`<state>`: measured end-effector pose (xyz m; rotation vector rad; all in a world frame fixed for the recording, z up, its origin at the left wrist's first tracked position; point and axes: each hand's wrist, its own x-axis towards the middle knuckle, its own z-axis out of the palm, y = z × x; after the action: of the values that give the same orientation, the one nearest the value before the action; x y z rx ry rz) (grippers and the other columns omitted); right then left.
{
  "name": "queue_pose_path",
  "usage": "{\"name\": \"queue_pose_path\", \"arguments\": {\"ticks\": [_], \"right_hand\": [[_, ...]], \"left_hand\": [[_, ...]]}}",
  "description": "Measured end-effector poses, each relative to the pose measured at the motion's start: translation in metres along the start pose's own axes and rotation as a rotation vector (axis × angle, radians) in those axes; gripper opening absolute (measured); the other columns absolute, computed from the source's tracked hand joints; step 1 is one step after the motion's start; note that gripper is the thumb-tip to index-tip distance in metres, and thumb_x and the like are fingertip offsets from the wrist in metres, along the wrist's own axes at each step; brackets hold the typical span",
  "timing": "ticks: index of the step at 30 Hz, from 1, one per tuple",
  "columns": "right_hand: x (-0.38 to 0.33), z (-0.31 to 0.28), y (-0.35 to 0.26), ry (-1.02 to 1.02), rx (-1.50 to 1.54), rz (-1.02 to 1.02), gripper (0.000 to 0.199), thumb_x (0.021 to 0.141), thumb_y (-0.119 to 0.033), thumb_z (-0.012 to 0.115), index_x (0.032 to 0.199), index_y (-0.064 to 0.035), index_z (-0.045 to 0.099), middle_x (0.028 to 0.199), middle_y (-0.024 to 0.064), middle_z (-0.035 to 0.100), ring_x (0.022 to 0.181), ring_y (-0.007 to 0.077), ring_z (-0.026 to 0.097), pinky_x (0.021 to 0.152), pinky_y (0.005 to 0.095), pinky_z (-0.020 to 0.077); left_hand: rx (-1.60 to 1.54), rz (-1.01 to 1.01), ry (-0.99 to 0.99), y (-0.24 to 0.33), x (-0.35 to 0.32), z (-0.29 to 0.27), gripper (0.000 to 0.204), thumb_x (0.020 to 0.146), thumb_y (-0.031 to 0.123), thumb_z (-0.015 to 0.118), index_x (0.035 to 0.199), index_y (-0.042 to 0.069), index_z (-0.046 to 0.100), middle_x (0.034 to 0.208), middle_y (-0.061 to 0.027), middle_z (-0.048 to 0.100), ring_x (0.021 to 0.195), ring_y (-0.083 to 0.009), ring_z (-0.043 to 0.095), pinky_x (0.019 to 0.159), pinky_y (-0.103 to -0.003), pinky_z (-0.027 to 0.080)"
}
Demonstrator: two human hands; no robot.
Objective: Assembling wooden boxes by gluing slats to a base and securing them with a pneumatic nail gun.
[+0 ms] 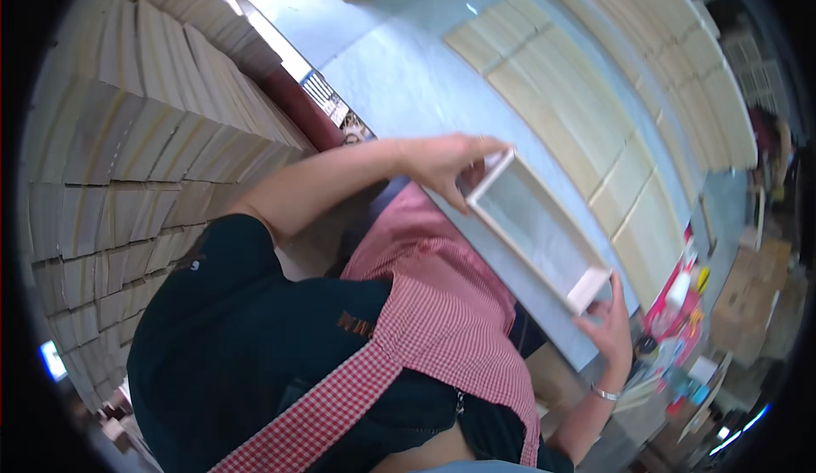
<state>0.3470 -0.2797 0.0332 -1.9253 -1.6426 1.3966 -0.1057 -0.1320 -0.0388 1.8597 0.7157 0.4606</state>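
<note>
A shallow rectangular pale wooden frame is held at a slant over the near edge of the table, one end toward each hand. My left hand grips its left end, with thumb and fingers on either side of the corner. At the opposite end, my right hand has its fingers and thumb closed about the short side. Grey-blue shows inside the frame, much like the table top; I cannot tell whether it has a bottom.
Flat pale wooden pieces lie in rows across the grey-blue table. Longer rows of pale wood stand farther right. High stacks of boards rise at my left. Bottles and cardboard boxes are at the right.
</note>
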Motion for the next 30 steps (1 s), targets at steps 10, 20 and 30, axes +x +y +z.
{"name": "queue_pose_path", "arguments": {"ticks": [10,20,30], "right_hand": [[0.232,0.097,-0.277,0.184,-0.394,-1.022,0.022,0.086,-0.001,0.068,0.108,0.0001,0.072,0.100,0.0086,0.069,0.079,0.0229,0.064,0.072,0.0318,0.0519],[0.458,0.263,-0.422,0.506,-0.618,-1.332,0.024,0.084,-0.006,0.065,0.106,-0.0059,0.075,0.099,0.0114,0.069,0.076,0.0311,0.064,0.074,0.0380,0.0526],[0.380,0.195,-0.478,0.339,0.178,-1.182,0.007,0.085,-0.010,0.065,0.084,-0.0038,0.069,0.069,0.0036,0.065,0.057,0.0165,0.053,0.058,0.0299,0.0461]], "left_hand": [[-0.061,0.129,0.047,-0.004,-0.008,0.006,0.107,0.064,0.007,0.088,0.152,-0.005,0.029,0.123,-0.0217,0.058,0.082,-0.0323,0.065,0.076,-0.037,0.059],[-0.081,0.131,0.038,-0.019,-0.002,0.014,0.115,0.065,0.010,0.088,0.158,-0.004,0.023,0.152,-0.0262,0.042,0.108,-0.0411,0.062,0.098,-0.041,0.054],[-0.082,0.140,0.029,-0.016,-0.006,0.015,0.116,0.066,0.009,0.087,0.159,-0.002,0.020,0.154,-0.0261,0.039,0.111,-0.0425,0.060,0.100,-0.040,0.052]]}}
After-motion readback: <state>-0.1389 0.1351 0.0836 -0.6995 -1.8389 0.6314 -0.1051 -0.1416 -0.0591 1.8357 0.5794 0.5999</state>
